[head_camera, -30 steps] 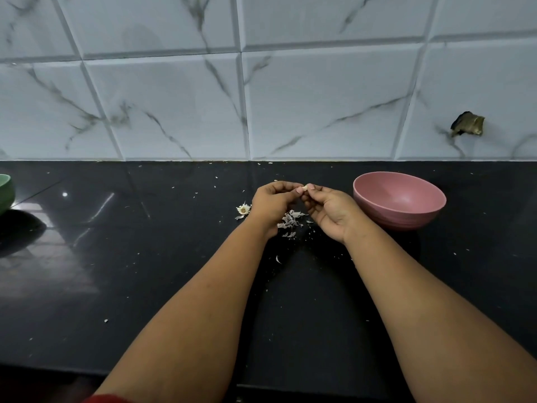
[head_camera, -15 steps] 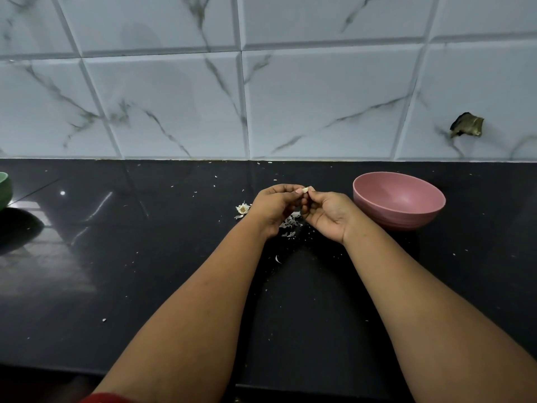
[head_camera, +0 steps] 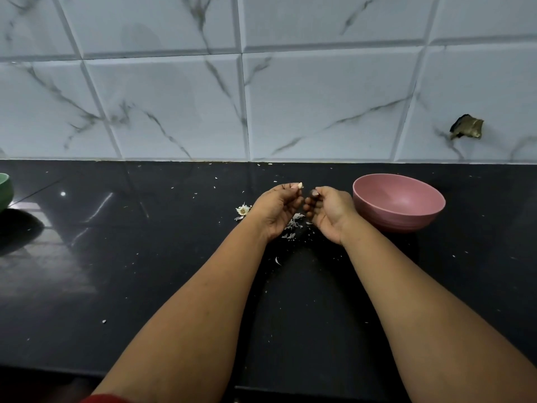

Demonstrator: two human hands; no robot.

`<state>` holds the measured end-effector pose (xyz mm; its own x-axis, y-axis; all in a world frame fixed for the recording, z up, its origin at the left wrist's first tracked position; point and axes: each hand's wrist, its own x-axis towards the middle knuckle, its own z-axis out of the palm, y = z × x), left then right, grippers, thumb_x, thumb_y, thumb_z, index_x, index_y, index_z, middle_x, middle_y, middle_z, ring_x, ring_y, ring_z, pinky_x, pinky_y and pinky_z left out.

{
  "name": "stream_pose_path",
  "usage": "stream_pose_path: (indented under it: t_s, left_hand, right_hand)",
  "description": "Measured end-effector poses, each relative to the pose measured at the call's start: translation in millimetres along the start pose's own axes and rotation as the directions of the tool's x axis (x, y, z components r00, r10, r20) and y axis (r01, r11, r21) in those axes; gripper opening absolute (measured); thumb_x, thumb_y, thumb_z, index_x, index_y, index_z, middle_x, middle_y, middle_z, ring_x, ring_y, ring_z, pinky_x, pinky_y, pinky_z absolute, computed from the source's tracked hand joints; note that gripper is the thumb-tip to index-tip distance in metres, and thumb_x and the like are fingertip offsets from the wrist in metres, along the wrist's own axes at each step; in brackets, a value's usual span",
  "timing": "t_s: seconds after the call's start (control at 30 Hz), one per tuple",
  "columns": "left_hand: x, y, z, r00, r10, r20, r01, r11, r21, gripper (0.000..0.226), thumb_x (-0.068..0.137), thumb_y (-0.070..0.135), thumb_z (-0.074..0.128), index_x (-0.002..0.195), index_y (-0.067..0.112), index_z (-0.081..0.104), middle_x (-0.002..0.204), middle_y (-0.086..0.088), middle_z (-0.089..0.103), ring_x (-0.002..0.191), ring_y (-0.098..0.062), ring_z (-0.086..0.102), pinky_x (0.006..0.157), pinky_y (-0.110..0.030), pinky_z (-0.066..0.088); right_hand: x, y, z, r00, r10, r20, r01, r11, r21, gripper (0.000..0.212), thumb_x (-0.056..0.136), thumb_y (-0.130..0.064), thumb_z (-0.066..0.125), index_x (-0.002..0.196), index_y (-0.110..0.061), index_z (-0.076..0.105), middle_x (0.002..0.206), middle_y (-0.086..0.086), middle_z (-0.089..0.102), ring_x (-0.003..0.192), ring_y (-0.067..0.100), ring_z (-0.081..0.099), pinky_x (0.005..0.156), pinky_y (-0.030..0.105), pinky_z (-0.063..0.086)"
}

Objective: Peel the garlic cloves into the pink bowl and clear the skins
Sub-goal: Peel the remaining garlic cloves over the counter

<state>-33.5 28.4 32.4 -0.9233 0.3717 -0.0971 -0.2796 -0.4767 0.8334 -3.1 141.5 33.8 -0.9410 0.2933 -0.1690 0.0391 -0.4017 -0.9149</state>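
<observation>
Garlic clove (head_camera: 300,185), mostly hidden so its long axis is unclear, pokes toward 2 o'clock from the left hand's (head_camera: 278,209) pinch, while the right hand (head_camera: 329,212) curls on something indistinct, above skins (head_camera: 293,225) on the black bench (head_camera: 145,257), pink bowl (head_camera: 398,202) at 3 o'clock.

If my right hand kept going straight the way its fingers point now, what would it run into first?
The right hand has its curled fingers pointing left, toward the left hand, which pinches a garlic clove. It would most likely meet the left hand's fingers first; the gap looks small, though depth is hard to judge.
</observation>
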Motion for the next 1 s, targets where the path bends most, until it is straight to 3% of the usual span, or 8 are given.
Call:
stream_pose_path:
  t_s: [0.1,0.2,0.33,0.53,0.7,0.8,0.87,1.0]
  left_hand:
    - [0.3,1.8,-1.1,0.999,0.031,-0.023,-0.031,1.000,0.000,0.018,0.096,-0.002,0.050,0.087,0.006,0.063,0.076,-0.003,0.064,0.069,-0.006,0.061,0.062,-0.011,0.053]
    - [0.4,2.5,-1.9,0.997,0.062,-0.034,-0.062,0.998,0.013,0.018,0.095,-0.005,0.050,0.089,0.004,0.065,0.071,-0.001,0.069,0.058,-0.003,0.063,0.058,-0.010,0.051]
    - [0.9,2.3,-4.1,0.991,0.109,-0.078,-0.107,0.994,0.025,0.015,0.091,-0.007,0.056,0.089,0.001,0.068,0.073,-0.003,0.071,0.058,-0.003,0.064,0.058,-0.010,0.051]
    - [2.1,1.5,-5.5,0.982,0.146,-0.121,-0.139,0.988,0.059,0.014,0.085,-0.010,0.062,0.086,0.002,0.069,0.082,-0.008,0.069,0.061,-0.008,0.060,0.056,-0.012,0.050]
    - [0.8,-0.2,-4.5,0.971,0.188,-0.147,-0.172,0.978,0.117,0.016,0.084,-0.010,0.064,0.081,0.005,0.069,0.078,-0.005,0.069,0.064,-0.011,0.058,0.059,-0.014,0.050]
    - [0.1,-0.8,-4.0,0.965,0.207,-0.159,-0.184,0.971,0.151,0.015,0.083,-0.008,0.066,0.081,0.006,0.069,0.079,-0.006,0.068,0.065,-0.011,0.059,0.064,-0.016,0.051]
    - [-1.2,-1.6,-3.6,0.964,0.223,-0.148,-0.193,0.962,0.192,0.013,0.083,-0.007,0.067,0.084,0.006,0.070,0.080,-0.006,0.069,0.066,-0.011,0.061,0.066,-0.017,0.052]
    - [-1.2,-5.3,-3.8,0.951,0.287,-0.115,-0.227,0.901,0.370,0.012,0.082,-0.004,0.069,0.084,0.008,0.070,0.079,-0.006,0.069,0.069,-0.010,0.064,0.067,-0.020,0.052]
  right_hand:
    - [3.5,4.1,-0.1,0.960,-0.275,-0.055,0.217,0.854,-0.473,0.033,0.095,-0.020,0.043,0.065,-0.014,0.052,0.061,0.003,0.056,0.054,0.018,0.052,0.052,0.029,0.039]
    - [6.3,8.6,-3.6,0.913,-0.407,-0.017,0.296,0.693,-0.658,0.030,0.091,-0.037,0.061,0.072,-0.014,0.061,0.065,0.001,0.067,0.059,0.016,0.065,0.057,0.029,0.051]
    - [7.2,11.9,-11.2,0.905,-0.425,0.025,0.339,0.685,-0.645,0.011,0.082,-0.009,0.074,0.079,-0.017,0.067,0.067,0.003,0.069,0.057,0.010,0.066,0.058,0.027,0.050]
    - [0.5,4.1,-9.8,0.890,-0.452,-0.065,0.341,0.751,-0.566,0.023,0.066,-0.018,0.087,0.060,-0.017,0.064,0.055,0.001,0.064,0.049,0.010,0.056,0.051,0.026,0.048]
    - [-3.9,4.5,-1.7,0.893,-0.449,-0.041,0.356,0.758,-0.546,0.021,0.078,-0.002,0.068,0.074,-0.023,0.071,0.075,-0.007,0.067,0.066,0.006,0.058,0.056,0.017,0.044]
    - [-1.8,5.4,0.8,0.925,-0.371,-0.083,0.299,0.845,-0.444,0.024,0.086,-0.002,0.056,0.082,-0.021,0.072,0.081,-0.003,0.069,0.070,0.007,0.059,0.063,0.019,0.049]
    - [-1.4,5.5,1.7,0.948,-0.314,-0.055,0.285,0.913,-0.292,0.015,0.090,-0.009,0.061,0.083,-0.019,0.069,0.082,0.001,0.069,0.074,0.010,0.062,0.067,0.020,0.052]
    - [0.6,9.8,-1.0,0.931,-0.364,-0.003,0.348,0.892,-0.288,0.013,0.087,-0.003,0.067,0.085,-0.016,0.068,0.081,0.004,0.069,0.071,0.009,0.063,0.065,0.015,0.050]
